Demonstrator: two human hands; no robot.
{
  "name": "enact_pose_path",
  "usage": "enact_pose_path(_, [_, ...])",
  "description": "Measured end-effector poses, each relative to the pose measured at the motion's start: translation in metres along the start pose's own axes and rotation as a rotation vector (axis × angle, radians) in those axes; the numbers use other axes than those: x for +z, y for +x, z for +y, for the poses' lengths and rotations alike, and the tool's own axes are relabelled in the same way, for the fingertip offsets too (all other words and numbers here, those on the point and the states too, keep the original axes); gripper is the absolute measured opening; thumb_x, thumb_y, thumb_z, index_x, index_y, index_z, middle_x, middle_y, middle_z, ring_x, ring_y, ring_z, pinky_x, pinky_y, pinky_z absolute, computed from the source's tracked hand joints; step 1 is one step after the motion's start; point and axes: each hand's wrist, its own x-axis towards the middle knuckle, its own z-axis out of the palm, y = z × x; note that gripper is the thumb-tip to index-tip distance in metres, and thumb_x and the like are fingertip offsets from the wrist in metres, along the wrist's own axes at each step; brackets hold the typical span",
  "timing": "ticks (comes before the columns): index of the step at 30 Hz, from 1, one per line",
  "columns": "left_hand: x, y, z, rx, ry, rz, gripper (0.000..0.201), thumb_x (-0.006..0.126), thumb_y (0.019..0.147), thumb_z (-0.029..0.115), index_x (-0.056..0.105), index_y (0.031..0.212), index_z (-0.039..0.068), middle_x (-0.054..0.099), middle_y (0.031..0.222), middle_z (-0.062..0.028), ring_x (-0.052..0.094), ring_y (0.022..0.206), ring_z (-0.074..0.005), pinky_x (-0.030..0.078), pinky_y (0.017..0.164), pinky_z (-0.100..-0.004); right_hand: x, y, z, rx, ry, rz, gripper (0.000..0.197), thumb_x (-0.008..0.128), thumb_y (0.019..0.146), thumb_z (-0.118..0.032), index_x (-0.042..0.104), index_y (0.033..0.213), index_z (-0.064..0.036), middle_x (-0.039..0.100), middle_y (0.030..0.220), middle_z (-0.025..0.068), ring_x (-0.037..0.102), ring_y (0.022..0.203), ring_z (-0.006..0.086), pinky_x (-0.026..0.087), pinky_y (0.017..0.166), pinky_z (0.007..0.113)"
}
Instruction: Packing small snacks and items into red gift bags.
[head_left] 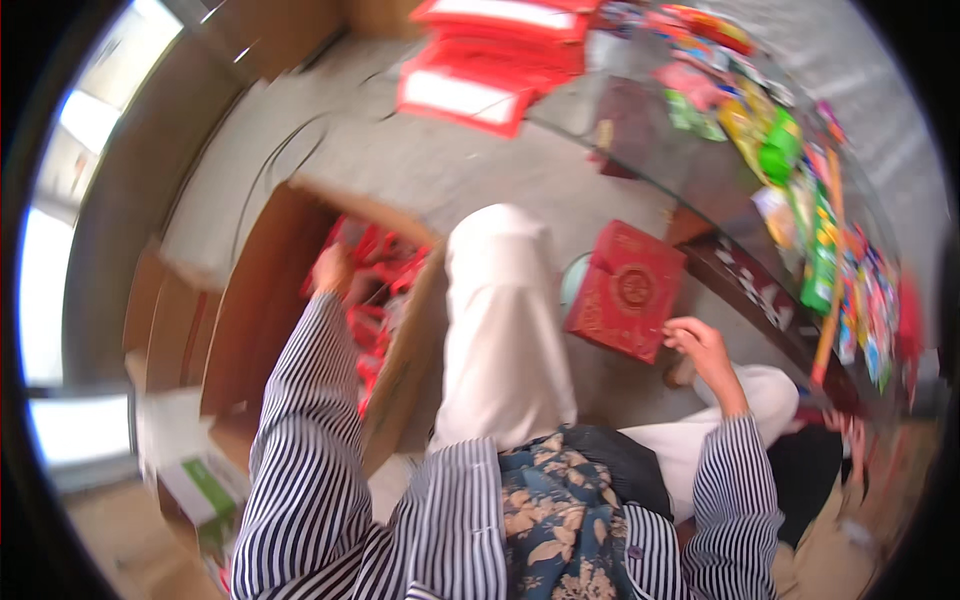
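Note:
My left hand [333, 270] reaches down into an open cardboard box [250, 310] on my left. It is among shiny red packets [370, 330], blurred, with its fingers mostly hidden, so a grip cannot be made out. On the right, a red gift box [630, 285] with a round gold emblem sits tilted beyond my knee. The fingers of my right hand [702, 352] are bent and pinched together at its near right edge.
Red packs with white panels [490, 75] are stacked at the far side. A glass-topped table [640, 150] on the right carries many colourful packages [780, 140]. A dark cable [280, 150] lies on the floor. More cartons [165, 320] stand at the left.

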Motion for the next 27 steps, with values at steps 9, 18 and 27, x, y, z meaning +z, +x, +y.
enact_pose_path(9, [-0.093, -0.025, 0.044, 0.227, 0.184, 0.041, 0.021, 0.064, 0.084, 0.026, 0.07, 0.098, 0.012, 0.069, 0.099, -0.0151, 0.065, 0.095, -0.035, 0.052, 0.08, -0.047, -0.052, 0.011, 0.002, -0.096, -0.352, 0.005, 0.026, 0.054, 0.096, -0.019, 0.065, 0.111, -0.0019, 0.069, 0.103, 0.0078, 0.067, 0.087, 0.0144, 0.051, 0.076, 0.029])
enact_pose_path(18, [-0.2, -0.045, 0.212, 0.512, -0.414, 0.203, 0.023, 0.066, 0.087, 0.017, 0.069, 0.105, 0.002, 0.07, 0.095, -0.0119, 0.069, 0.083, -0.0243, 0.052, 0.074, -0.0339, -0.057, 0.027, 0.022, 0.143, -0.04, 0.097, 0.029, 0.055, 0.095, -0.023, 0.064, 0.114, -0.0039, 0.067, 0.108, 0.0085, 0.068, 0.086, 0.0167, 0.053, 0.072, 0.031])
enact_pose_path(27, [-0.168, -0.083, 0.391, 0.919, -0.604, -0.082, 0.021, 0.068, 0.087, 0.01, 0.07, 0.107, 0.004, 0.07, 0.102, -0.0133, 0.07, 0.083, -0.0231, 0.055, 0.073, -0.0325, -0.047, 0.015, 0.042, -0.177, -0.468, 0.059, 0.023, 0.061, 0.088, -0.022, 0.069, 0.102, -0.0052, 0.071, 0.099, 0.016, 0.066, 0.096, 0.0353, 0.052, 0.081, 0.042])
